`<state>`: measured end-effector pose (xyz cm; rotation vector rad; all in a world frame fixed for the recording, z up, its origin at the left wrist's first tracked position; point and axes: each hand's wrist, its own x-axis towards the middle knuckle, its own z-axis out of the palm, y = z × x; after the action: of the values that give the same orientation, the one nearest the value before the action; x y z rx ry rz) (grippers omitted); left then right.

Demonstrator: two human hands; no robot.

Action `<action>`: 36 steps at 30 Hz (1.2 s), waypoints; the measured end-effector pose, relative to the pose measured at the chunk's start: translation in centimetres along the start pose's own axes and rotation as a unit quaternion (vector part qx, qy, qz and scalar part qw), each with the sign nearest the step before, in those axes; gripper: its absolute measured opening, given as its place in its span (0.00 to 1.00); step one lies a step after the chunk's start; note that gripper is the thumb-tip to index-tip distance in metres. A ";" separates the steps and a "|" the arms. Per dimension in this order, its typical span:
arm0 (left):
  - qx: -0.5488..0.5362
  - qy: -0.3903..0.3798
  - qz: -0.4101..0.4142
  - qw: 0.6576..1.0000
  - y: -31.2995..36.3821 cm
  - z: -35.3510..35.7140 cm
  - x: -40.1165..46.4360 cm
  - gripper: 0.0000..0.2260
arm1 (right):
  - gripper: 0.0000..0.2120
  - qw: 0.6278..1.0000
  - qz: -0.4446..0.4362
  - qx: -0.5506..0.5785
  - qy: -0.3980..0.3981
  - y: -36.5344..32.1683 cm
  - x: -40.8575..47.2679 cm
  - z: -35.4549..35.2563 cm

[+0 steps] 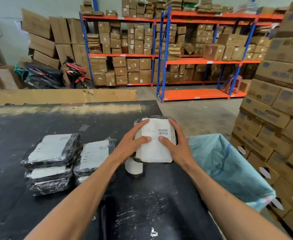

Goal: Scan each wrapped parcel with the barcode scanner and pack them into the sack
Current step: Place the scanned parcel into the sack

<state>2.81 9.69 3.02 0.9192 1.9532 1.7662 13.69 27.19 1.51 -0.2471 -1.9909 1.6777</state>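
Parcel (155, 139) in black film with a white label was held up between both hands, just over the near-right part of the black table (38, 122). The left hand (133, 141) clasped its left edge, fingers curled over the far corner and thumb pressed flat on the label; the right hand (176, 142) mirrored it on the right edge, thumb lying just below the barcode (162, 132). Both thumbs nearly met at the middle of the label.

It looked light and fairly flat — probably soft goods under stretched wrap, so it should give a little under pressure rather than crack. The film appeared glossy and likely slick, while the paper label offered better friction. Holding it by the two side edges seemed sensible, with thumbs kept clear of the barcode so it can be read.

Directly beneath the hands stood a white, rounded object (134, 168), possibly the scanner, though I could not tell. Left of the left hand sat two stacks of similar parcels (52, 163) and (93, 156), labels up, just beside each other. Right of the right hand, off the table's edge, gaped the pale blue sack (229, 163) — near enough for a short drop. Beyond the hands rose racking (159, 54) loaded with cartons, and more stacked cartons (277, 108) stood to the far right.
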 end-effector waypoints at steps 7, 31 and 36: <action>0.022 -0.002 -0.031 0.999 -2.0 11.5 8.5 0.35 | 0.32 0.997 0.046 -0.017 0.065 4.9 4.1 -13.7; 0.487 -0.088 -0.052 0.867 -19.4 20.4 18.2 0.33 | 0.37 0.929 0.357 -0.095 -0.013 33.0 7.4 -22.9; 0.472 -0.087 -0.046 0.876 -19.0 20.5 18.1 0.37 | 0.40 0.918 0.382 -0.094 -0.050 36.5 8.4 -19.9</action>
<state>-1.49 36.77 -15.84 1.1599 2.6704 0.5490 9.58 56.07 -29.28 -1.1572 -2.2971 1.9492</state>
